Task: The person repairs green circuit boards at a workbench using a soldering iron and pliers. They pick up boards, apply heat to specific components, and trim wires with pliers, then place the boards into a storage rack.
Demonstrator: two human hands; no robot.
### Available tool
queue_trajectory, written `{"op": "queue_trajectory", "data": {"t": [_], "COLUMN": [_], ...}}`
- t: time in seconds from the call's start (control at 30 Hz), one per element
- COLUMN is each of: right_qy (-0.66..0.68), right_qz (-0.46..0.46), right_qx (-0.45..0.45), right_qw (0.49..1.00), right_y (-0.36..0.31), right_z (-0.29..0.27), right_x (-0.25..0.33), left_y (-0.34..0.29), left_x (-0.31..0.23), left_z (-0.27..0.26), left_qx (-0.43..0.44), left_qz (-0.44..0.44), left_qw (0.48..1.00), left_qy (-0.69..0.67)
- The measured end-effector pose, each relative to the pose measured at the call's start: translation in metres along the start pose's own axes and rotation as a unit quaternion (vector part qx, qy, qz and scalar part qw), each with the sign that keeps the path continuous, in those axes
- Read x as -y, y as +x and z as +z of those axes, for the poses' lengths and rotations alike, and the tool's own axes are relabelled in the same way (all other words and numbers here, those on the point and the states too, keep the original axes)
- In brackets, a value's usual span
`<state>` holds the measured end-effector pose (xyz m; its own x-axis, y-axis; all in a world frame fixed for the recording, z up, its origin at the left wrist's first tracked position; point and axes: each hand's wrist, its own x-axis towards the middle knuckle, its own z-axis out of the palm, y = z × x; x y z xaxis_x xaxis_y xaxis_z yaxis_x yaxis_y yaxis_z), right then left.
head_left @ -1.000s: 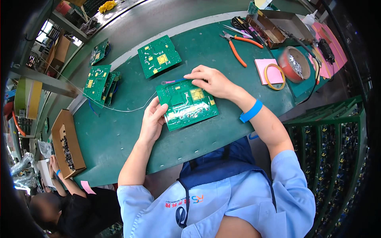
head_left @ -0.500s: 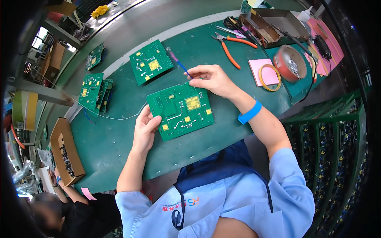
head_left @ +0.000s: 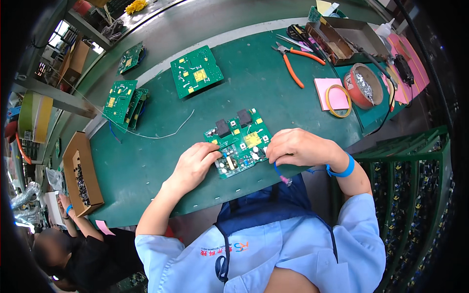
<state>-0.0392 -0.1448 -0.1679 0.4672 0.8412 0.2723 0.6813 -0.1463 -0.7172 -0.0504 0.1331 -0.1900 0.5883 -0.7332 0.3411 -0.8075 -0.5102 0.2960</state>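
A green circuit board [head_left: 253,140] lies near the front of the bench with its component side up, showing black blocks and yellow patches. My left hand [head_left: 191,165] grips its left edge between thumb and fingers. At the right edge, my right hand [head_left: 304,148] is closed around a blue wire [head_left: 278,171], whose pinkish-purple end hangs below the fingers. The fingertips hide where that wire meets the board. A thin silvery wire [head_left: 168,135] curves over the bench beyond my left hand.
Other circuit boards [head_left: 188,78] lie at the far left. Orange-handled cutters [head_left: 294,73], a pink pad [head_left: 324,87], a yellow ring [head_left: 337,101] and a red bowl [head_left: 358,87] sit at right. A cardboard box [head_left: 95,180] stands at left; a co-worker [head_left: 93,246] sits beyond it.
The board has been turned over, from its flat soldered face to its component side, and brought nearer to me. Both hands moved closer; the blue wire's end now points toward me.
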Motion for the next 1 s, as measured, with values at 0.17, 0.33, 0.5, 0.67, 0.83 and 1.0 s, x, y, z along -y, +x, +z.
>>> {"op": "queue_trajectory", "data": {"t": [0.17,0.33,0.5,0.67,0.83,1.0], "right_qy": [-0.028,0.059,0.267,0.356,0.283,0.282], "right_qz": [0.042,0.092,0.171,0.19,0.243,0.239], "right_qx": [0.013,-0.148,-0.308,-0.365,-0.359,-0.326], "right_qw": [0.999,0.983,0.897,0.839,0.856,0.87], "right_y": [-0.007,0.0,0.041,0.067,0.055,0.057], "right_z": [0.008,-0.014,-0.04,-0.03,-0.011,-0.007], "right_x": [0.001,-0.005,-0.034,-0.071,-0.102,-0.1], "left_y": [0.003,0.022,0.052,0.053,0.056,0.06], "left_x": [0.0,0.058,0.112,0.135,0.115,0.102], "left_z": [-0.02,-0.018,-0.023,-0.007,0.002,0.006], "left_qx": [0.042,-0.154,-0.124,-0.124,-0.212,-0.239], "left_qz": [-0.085,-0.283,-0.496,-0.508,-0.48,-0.401], "left_qw": [0.995,0.938,0.851,0.74,0.721,0.694], "left_qy": [-0.021,-0.128,-0.122,-0.423,-0.453,-0.549]}}
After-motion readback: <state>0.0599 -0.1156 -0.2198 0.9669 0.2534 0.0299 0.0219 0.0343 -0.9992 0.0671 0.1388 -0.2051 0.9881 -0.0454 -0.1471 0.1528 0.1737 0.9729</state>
